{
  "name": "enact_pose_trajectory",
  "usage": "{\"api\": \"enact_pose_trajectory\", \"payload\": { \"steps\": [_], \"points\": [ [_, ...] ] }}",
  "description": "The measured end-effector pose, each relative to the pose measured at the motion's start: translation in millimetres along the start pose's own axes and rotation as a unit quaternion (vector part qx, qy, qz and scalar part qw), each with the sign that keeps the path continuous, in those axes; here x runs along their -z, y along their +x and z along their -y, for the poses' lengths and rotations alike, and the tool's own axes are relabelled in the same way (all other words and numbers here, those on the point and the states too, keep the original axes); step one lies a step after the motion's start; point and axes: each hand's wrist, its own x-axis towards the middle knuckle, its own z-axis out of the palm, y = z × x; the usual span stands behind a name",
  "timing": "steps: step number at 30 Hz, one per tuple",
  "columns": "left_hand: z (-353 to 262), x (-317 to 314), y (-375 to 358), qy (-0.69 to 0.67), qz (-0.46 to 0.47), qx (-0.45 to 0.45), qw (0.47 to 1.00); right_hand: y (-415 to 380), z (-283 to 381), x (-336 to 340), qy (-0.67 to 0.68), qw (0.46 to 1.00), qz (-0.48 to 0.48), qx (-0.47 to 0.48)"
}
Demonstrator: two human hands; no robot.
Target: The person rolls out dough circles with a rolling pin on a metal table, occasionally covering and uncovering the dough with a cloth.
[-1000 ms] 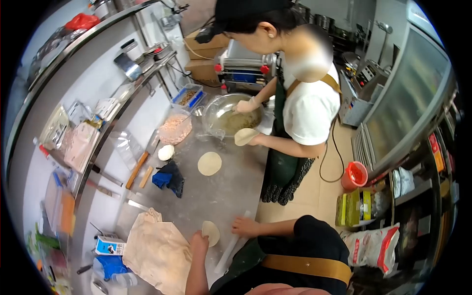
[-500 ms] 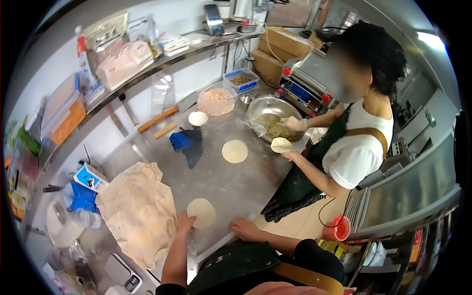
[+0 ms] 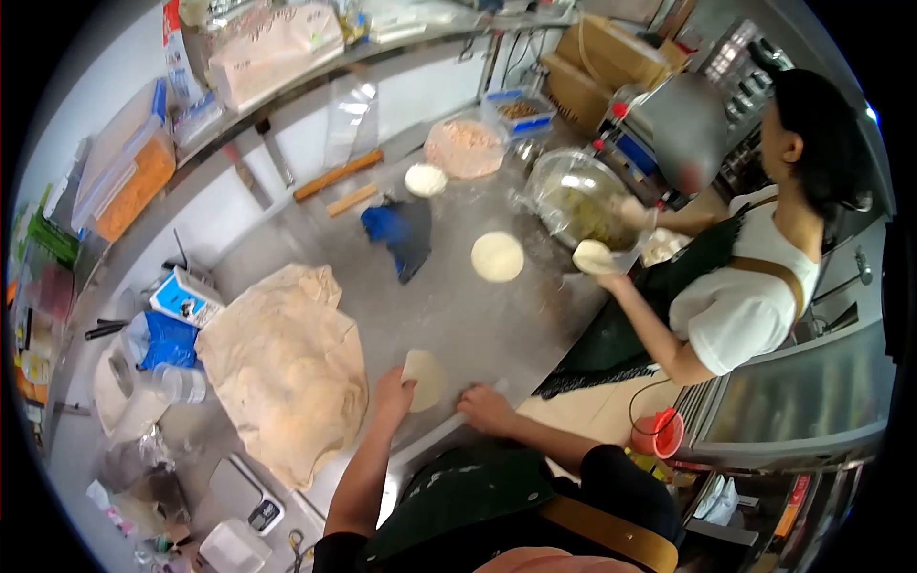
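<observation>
My left hand [image 3: 393, 399] pinches the left edge of a thin round dough wrapper [image 3: 427, 382], whose near-left side is lifted off the steel table [image 3: 325, 229]. My right hand [image 3: 485, 408] is at the table's front edge, just right of the wrapper, with curled fingers. What lies under those fingers, if anything, is hidden. Farther back, another dough round [image 3: 498, 257] lies flat. To the left of my left hand a beige cloth [image 3: 282, 372] covers something lumpy.
On the right a co-worker holds a dough round [image 3: 594, 257] beside a steel bowl [image 3: 573, 191] of greenish filling. A rolling pin [image 3: 339, 176], white powder in a bowl [image 3: 425, 180], a blue-and-dark cloth-like piece [image 3: 399, 234] and pinkish filling [image 3: 465, 146] stand farther back. A scale [image 3: 250, 497] sits front left.
My left hand has gone from touching the wrapper's edge to raising that edge. The view has shifted, so things appear farther right. The co-worker's hand remains at the bowl.
</observation>
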Motion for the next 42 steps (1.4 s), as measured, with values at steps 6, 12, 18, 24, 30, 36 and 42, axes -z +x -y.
{"api": "enact_pose_trajectory", "payload": {
  "steps": [6,12,18,24,30,36,42],
  "points": [
    [82.9,-9.3,18.0,-0.02,-0.072,-0.006,0.997,18.8,-9.0,12.4,-0.029,0.999,0.007,-0.013],
    [60.3,20.0,7.5,-0.026,0.016,0.104,0.994,53.9,-36.5,28.4,-0.021,0.997,-0.022,0.07],
    [72.9,13.7,6.5,-0.171,0.015,0.17,0.97,104.0,-54.6,23.6,-0.004,0.996,0.021,0.087],
    [54.9,17.4,14.3,-0.361,-0.008,0.188,0.913,132.9,-45.6,-13.5,-0.028,0.991,-0.122,-0.035],
    [51.1,26.2,33.3,-0.337,0.022,0.206,0.918,110.8,-44.8,-27.7,-0.101,0.986,-0.113,-0.068],
    [45.9,30.3,56.9,-0.121,0.071,0.178,0.974,173.4,-39.3,-21.2,-0.097,0.987,-0.104,-0.07],
    [15.9,30.5,57.6,0.167,0.105,0.061,0.978,96.2,-52.8,-15.4,-0.058,0.996,-0.071,0.017]
  ]
}}
